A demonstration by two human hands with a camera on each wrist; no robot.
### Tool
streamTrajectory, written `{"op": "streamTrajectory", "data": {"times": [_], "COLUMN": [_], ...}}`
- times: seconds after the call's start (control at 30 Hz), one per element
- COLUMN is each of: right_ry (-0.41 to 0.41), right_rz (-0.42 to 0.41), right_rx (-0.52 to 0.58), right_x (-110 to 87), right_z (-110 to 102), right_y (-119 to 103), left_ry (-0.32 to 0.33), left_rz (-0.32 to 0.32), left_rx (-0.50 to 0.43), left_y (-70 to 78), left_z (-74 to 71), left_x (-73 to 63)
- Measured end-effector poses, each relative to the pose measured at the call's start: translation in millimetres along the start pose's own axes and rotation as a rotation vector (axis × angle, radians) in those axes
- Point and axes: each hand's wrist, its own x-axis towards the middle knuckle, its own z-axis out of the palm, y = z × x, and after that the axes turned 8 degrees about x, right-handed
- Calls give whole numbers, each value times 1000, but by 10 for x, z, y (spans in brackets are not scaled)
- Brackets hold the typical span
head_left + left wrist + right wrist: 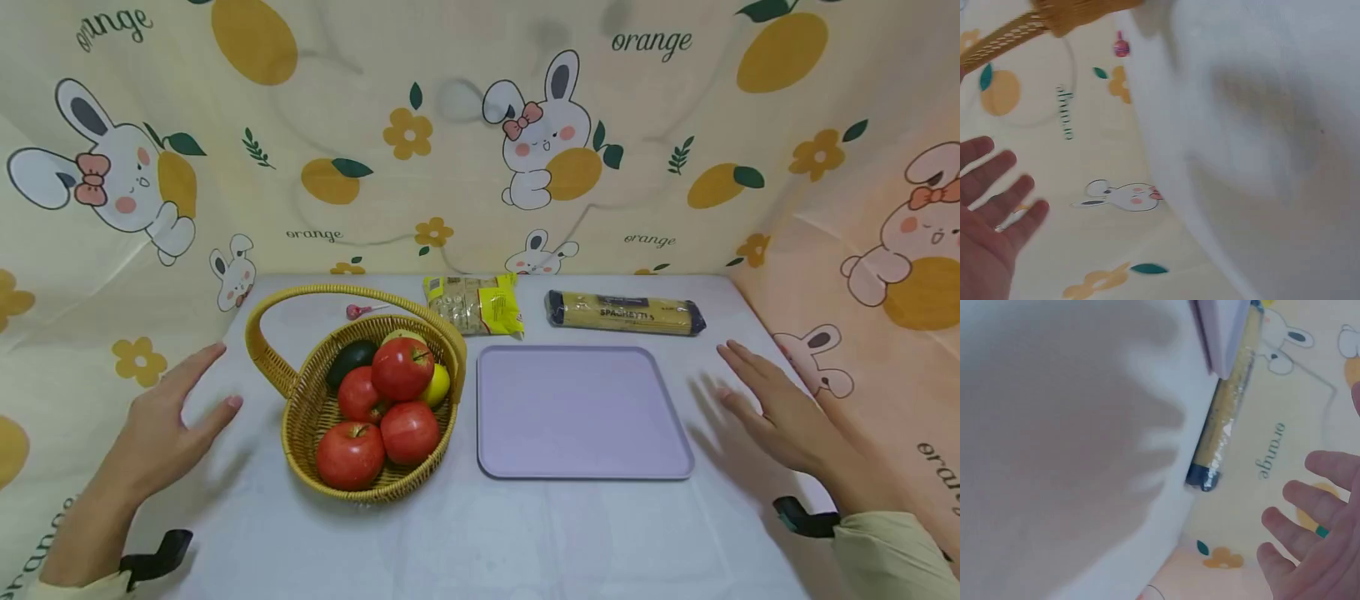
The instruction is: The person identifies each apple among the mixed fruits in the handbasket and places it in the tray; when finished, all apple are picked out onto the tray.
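My left hand [168,421] hovers left of a wicker basket [296,450], fingers extended, thumb apart, holding nothing. Red apples [350,456], a dark green avocado-like fruit [351,363] and a yellow fruit [437,387] lie in the basket, whose arched handle [341,290] stands up over it. On the other side my right hand [780,408] is held above the table with straight fingers and nothing in it. It is nearest to a pale purple tray [577,417], whose surface is bare. The left wrist view shows the left hand [991,219] spread; the right wrist view shows the right hand [1322,531] likewise.
Behind the tray lies a spaghetti pack [626,312]. A yellow-and-clear bag [474,305] of pale, rounded pieces lies behind the basket, with a pink lollipop [360,312] to its left. Patterned cloth [450,192] hangs at the back and sides of the white table [570,533].
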Motion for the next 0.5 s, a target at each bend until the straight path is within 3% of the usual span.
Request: {"op": "streamTrajectory", "data": {"times": [0.13, 0.2, 0.37, 0.5], "right_ry": [20, 33, 41, 35], "right_rz": [-20, -41, -55, -47], "right_rx": [-31, -41, -26, -45], "right_x": [-33, -46, -53, -24], "right_z": [-89, -120, -159, -157], "right_y": [-29, -35, -71, -112], "left_ry": [126, 156, 87, 25], "left_rz": [26, 57, 127, 170], "left_rx": [-98, -164, -316, -377], "left_y": [94, 165, 383, 559], "left_z": [-165, -233, -348, -339], "left_x": [-186, -258, -343, -321]}}
